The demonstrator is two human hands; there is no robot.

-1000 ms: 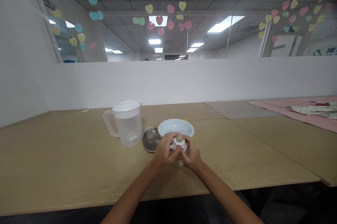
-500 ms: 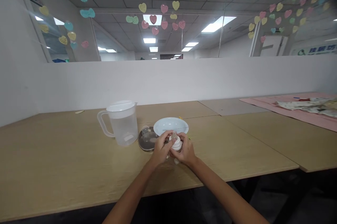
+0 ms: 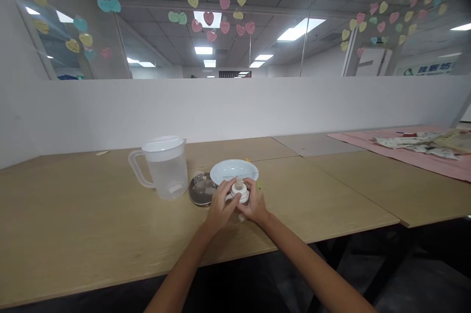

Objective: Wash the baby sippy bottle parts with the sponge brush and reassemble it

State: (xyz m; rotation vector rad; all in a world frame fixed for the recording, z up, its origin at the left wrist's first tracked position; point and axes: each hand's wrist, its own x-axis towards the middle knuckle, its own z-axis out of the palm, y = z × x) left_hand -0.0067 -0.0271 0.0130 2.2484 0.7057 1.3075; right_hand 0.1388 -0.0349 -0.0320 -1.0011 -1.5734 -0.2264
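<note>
Both hands are wrapped round a baby bottle (image 3: 240, 193) with a clear teat on top and a white collar. My left hand (image 3: 221, 205) grips its left side, the thumb against the collar. On the other side my right hand (image 3: 255, 204) closes round it, fingertips near the teat. Most of the bottle's lower body is hidden by the hands. A small pale piece (image 3: 241, 217) lies just below them on the table. Behind the hands stands a white bowl (image 3: 234, 168), and left of it a round metal tray (image 3: 198, 196) holds a clear dome-shaped piece (image 3: 199, 178).
A translucent lidded jug (image 3: 167, 170) stands left of the tray, its handle facing left. The wooden table (image 3: 110, 234) meets a white wall (image 3: 221, 107) at the back. At far right, a pink cloth (image 3: 368, 143) carries folded fabric (image 3: 412, 144).
The camera view has shifted, so the scene sits slightly further left and up. My left thumb has moved lower on the collar, showing more of the teat; both hands still hold the bottle.
</note>
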